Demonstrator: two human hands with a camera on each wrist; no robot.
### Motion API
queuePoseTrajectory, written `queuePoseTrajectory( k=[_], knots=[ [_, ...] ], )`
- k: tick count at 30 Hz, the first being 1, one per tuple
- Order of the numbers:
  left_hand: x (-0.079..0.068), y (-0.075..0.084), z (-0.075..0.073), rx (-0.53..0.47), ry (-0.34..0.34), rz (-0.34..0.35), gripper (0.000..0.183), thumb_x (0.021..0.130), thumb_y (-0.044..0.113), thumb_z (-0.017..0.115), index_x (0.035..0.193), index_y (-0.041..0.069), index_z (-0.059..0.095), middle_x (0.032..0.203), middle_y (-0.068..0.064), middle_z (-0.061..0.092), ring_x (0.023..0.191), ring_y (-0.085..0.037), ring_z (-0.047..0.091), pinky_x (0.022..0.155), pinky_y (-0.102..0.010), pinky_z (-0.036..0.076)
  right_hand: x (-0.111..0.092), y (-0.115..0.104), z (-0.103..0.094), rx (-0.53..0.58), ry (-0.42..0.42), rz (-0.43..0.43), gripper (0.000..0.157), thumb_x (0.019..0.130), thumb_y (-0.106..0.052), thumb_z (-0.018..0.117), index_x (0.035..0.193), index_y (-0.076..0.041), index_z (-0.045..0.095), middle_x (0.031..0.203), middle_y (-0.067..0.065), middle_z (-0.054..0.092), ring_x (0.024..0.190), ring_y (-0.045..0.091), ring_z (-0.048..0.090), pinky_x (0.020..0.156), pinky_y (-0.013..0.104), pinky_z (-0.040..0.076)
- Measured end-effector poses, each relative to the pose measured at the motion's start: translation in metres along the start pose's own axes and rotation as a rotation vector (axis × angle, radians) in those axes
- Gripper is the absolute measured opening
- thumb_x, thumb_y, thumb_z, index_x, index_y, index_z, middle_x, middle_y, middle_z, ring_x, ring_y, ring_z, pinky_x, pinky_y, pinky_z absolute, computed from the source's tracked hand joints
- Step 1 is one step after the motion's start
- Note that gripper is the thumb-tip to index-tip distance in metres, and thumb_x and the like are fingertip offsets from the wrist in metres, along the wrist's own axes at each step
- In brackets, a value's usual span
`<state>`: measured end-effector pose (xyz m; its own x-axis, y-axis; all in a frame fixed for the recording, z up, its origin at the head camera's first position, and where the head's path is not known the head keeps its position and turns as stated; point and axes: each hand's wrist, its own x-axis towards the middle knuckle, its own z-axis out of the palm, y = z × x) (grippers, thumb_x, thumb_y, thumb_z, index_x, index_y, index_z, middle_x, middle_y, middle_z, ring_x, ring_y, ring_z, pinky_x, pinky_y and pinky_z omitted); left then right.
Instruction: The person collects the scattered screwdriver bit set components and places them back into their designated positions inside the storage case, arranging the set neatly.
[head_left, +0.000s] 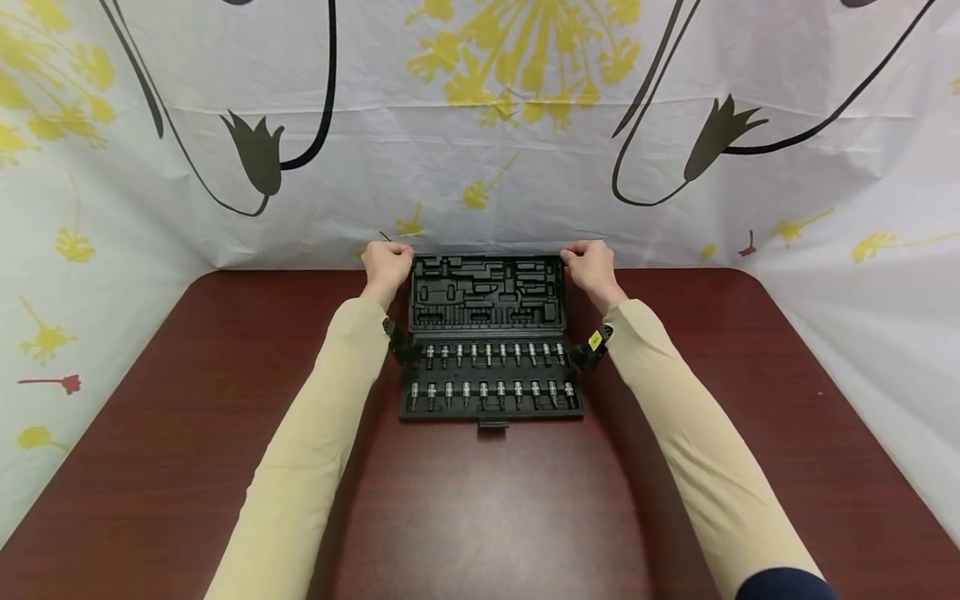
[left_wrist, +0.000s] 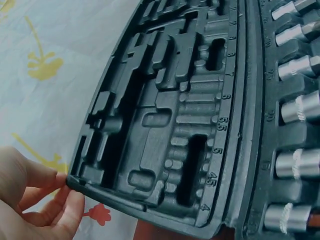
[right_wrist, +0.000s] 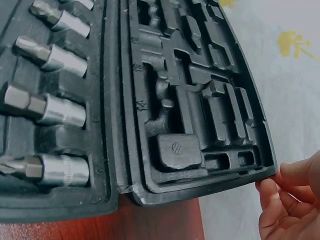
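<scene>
A black plastic bit-socket case lies opened on the table, its moulded lid (head_left: 487, 292) raised at the back and its base (head_left: 491, 372) toward the front. Two rows of silver bit sockets (head_left: 483, 395) sit in the base. My left hand (head_left: 386, 265) pinches the lid's far left corner; in the left wrist view, thumb and fingers (left_wrist: 75, 207) meet at that corner. At the far right corner my right hand (head_left: 591, 268) pinches the lid the same way, its fingers (right_wrist: 272, 200) under the edge in the right wrist view. The lid's recesses hold nothing.
The dark red-brown table (head_left: 480, 508) spreads around the case. Behind it hangs a white cloth (head_left: 360, 183) with yellow and grey flower prints, close to the lid's top edge. A latch (head_left: 492, 425) juts from the case's front.
</scene>
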<state>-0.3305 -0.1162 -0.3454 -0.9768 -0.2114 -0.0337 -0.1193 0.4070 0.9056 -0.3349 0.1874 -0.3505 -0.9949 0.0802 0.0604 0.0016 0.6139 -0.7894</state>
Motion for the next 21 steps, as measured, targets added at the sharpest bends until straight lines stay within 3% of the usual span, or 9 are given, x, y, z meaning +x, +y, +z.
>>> queuePoseTrajectory(
  k=[7,13,21],
  knots=[
    [-0.005,0.002,-0.008,-0.034,0.003,0.088,0.024,0.094,0.01,0.056,0.112,-0.001,0.066,0.118,-0.016,0.059,0.098,-0.029,0.061,0.082,-0.034,0.05,-0.008,-0.002,-0.006,0.042,0.08,-0.054,0.026,0.097,-0.016,0.052,0.112,0.001,0.065,0.109,0.019,0.062,0.092,0.031,0.063,0.075,0.034,0.048],
    [-0.009,0.003,-0.014,-0.026,-0.003,0.129,0.022,0.094,0.009,0.057,0.11,-0.001,0.067,0.116,-0.016,0.061,0.093,-0.027,0.063,0.079,-0.032,0.05,-0.013,-0.003,-0.009,0.055,0.114,-0.109,0.024,0.096,-0.017,0.055,0.108,0.0,0.067,0.103,0.018,0.065,0.09,0.033,0.063,0.073,0.03,0.048],
    [-0.021,0.005,-0.022,-0.044,0.001,0.168,0.022,0.092,0.009,0.059,0.109,-0.002,0.067,0.114,-0.016,0.062,0.094,-0.027,0.064,0.08,-0.031,0.051,-0.024,-0.004,-0.015,0.045,0.149,-0.17,0.023,0.094,-0.024,0.059,0.102,-0.005,0.069,0.091,0.015,0.066,0.076,0.02,0.06,0.058,0.023,0.041]
  ],
)
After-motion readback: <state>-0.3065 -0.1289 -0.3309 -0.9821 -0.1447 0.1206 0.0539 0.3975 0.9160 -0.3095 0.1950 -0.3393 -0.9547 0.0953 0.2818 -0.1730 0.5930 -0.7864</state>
